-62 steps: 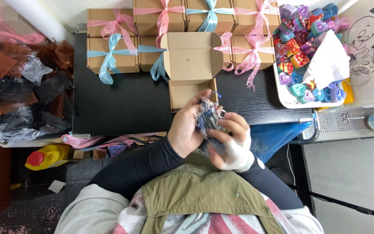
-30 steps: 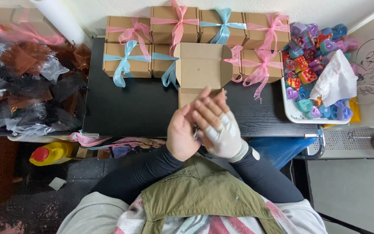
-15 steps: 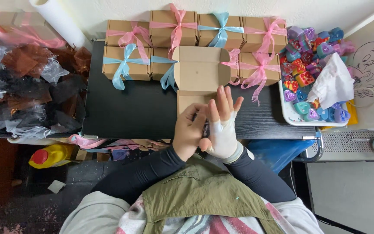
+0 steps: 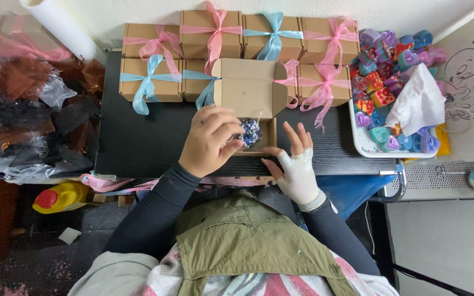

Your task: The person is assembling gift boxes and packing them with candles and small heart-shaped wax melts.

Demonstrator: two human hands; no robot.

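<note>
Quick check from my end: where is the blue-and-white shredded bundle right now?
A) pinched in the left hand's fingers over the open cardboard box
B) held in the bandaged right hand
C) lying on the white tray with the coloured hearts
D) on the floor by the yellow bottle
A: the left hand pinches the shredded bundle over the open cardboard box, while the right hand is spread beside it holding nothing.

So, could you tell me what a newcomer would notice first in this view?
Probably the left hand holding a blue-and-white shredded wad over the open cardboard box at the centre of the black table. Behind it stand ribbon-tied boxes, and a tray of colourful heart shapes sits at right.
</note>
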